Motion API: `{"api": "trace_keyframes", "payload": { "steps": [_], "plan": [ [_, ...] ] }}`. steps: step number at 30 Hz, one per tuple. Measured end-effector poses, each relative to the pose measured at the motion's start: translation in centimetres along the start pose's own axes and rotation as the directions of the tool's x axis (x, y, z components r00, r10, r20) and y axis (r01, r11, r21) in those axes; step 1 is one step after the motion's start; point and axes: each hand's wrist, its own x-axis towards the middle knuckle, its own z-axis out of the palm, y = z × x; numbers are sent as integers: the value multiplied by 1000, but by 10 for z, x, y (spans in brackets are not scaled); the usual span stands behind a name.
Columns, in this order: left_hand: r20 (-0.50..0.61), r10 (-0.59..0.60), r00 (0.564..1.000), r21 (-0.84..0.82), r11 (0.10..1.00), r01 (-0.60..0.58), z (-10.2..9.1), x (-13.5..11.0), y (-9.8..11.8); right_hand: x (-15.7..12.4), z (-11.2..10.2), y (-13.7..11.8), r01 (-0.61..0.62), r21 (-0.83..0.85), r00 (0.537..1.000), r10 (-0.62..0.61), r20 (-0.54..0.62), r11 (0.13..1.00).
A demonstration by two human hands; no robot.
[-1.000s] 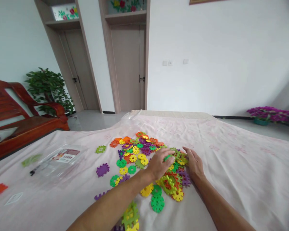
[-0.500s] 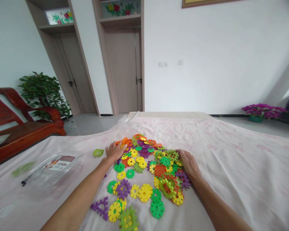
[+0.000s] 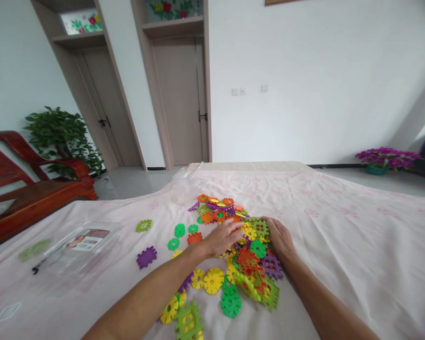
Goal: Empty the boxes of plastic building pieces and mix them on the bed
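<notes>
A heap of plastic interlocking pieces (image 3: 248, 257) in yellow, green, orange and purple lies on the cloth-covered table. My left hand (image 3: 223, 238) rests across the middle of the heap, fingers stretched out to the right and touching pieces. At the heap's right edge, my right hand (image 3: 280, 237) lies against a green square piece (image 3: 260, 227) with its fingers extended. Neither hand is closed around a piece. Nearer to me are a yellow notched disc (image 3: 213, 281), a green disc (image 3: 231, 305) and a green window-shaped piece (image 3: 189, 322). My left forearm hides some pieces.
A clear plastic case (image 3: 81, 248) with a label lies on the left of the pale tablecloth (image 3: 340, 245). A purple square (image 3: 146, 257) and a green piece (image 3: 143, 225) lie apart from the heap. Clear plastic packaging (image 3: 187, 177) sits at the far edge.
My left hand has swept rightward from the heap's left side to its middle, pushing pieces along. A purple square and green discs now show on the left. My right hand has stayed nearly still.
</notes>
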Motion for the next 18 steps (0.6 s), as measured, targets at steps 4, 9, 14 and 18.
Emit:
{"api": "trace_keyframes", "payload": {
  "steps": [4,9,14,18],
  "plan": [
    [-216,-250,944,173,942,289,-40,-19,-19,0,0,0,-11,22,1000,11,-18,1000],
    [-520,-552,652,225,648,728,-98,-62,-83,2,1,-1,-1,-13,1000,1,-7,1000],
    [-568,-693,444,208,401,892,-112,-86,-120,3,1,0,35,-30,999,-34,31,999],
    [-457,-641,617,313,534,786,-83,-81,-106,2,1,-1,31,-39,999,-29,41,999]
  ]
}}
